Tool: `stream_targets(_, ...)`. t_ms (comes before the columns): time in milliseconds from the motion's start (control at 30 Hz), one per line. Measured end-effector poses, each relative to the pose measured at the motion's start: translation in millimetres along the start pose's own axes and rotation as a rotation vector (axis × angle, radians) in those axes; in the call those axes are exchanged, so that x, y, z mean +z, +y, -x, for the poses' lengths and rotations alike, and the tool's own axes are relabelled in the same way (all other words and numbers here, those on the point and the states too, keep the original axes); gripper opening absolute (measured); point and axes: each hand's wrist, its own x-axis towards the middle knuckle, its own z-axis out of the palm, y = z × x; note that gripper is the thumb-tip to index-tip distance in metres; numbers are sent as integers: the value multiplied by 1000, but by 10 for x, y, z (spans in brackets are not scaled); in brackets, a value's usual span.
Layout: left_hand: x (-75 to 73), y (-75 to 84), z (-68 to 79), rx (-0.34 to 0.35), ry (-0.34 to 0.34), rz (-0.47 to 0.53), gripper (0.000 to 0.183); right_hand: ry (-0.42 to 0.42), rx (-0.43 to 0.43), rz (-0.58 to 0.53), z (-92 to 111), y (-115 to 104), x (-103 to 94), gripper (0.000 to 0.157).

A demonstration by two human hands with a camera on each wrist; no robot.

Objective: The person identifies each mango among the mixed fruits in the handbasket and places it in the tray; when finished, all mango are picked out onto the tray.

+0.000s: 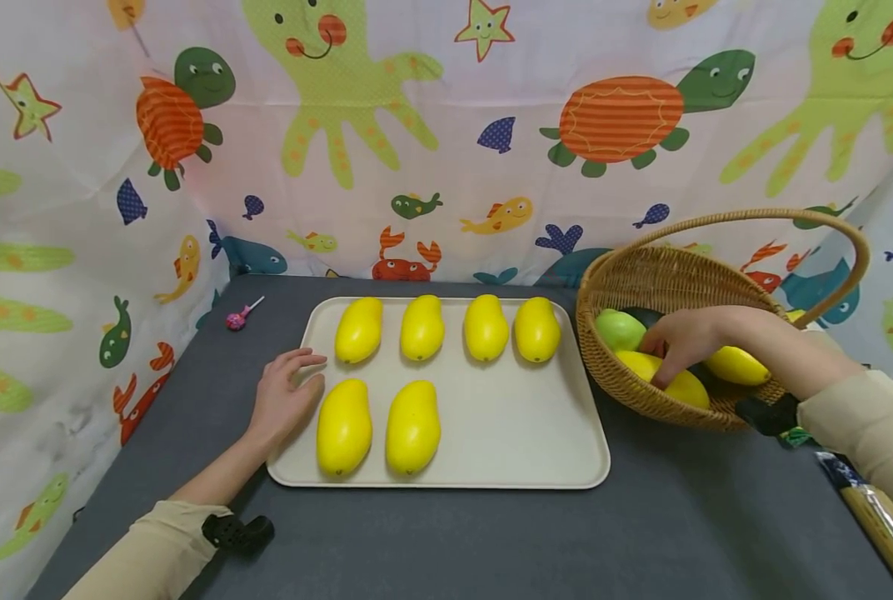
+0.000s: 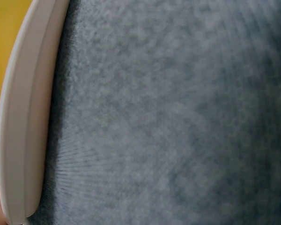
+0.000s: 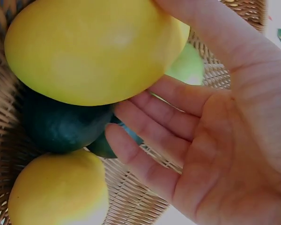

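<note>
Inside the wicker basket [image 1: 664, 408] at the right, my right hand [image 1: 690, 337] grips a yellow mango [image 3: 93, 51], thumb on one side and fingers on the other. Beside it lie a green fruit [image 1: 617, 330], dark green fruits [image 3: 65, 124] that look like avocados, and another yellow mango [image 1: 739, 367]. My left hand [image 1: 285, 400] rests at the left edge of the cream tray [image 1: 521, 433], fingers loosely bent and holding nothing. On the tray are several yellow mangoes [image 1: 412, 429], in a back row and a shorter front row.
The basket's tall handle [image 1: 746, 214] arches over it. A wrapped lollipop [image 1: 238, 320] lies on the dark table [image 1: 446, 542] at back left. A shiny gold-coloured package [image 1: 881, 525] lies at the right edge. A printed curtain [image 1: 416, 117] hangs behind.
</note>
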Motion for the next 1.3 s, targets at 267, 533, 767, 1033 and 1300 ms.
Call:
stream_targets(267, 9, -12, 9, 23, 9, -8, 30, 254, 20, -104, 287, -23, 1, 68)
stream_targets(533, -3, -7, 16, 26, 3, 3, 31, 414, -21, -272, 624, -88, 69, 57)
stream_targets(767, -1, -12, 7, 35, 9, 7, 31, 487, -55, -408, 652, -361, 154, 55)
stream_targets(1033, 0, -19, -13, 38, 7, 9, 31, 469, -168, -646, 359, -846, 295, 47)
stream_targets(1300, 3, -19, -13, 33, 13, 3, 31, 380, -225, -791, -23, -1139, 466, 56)
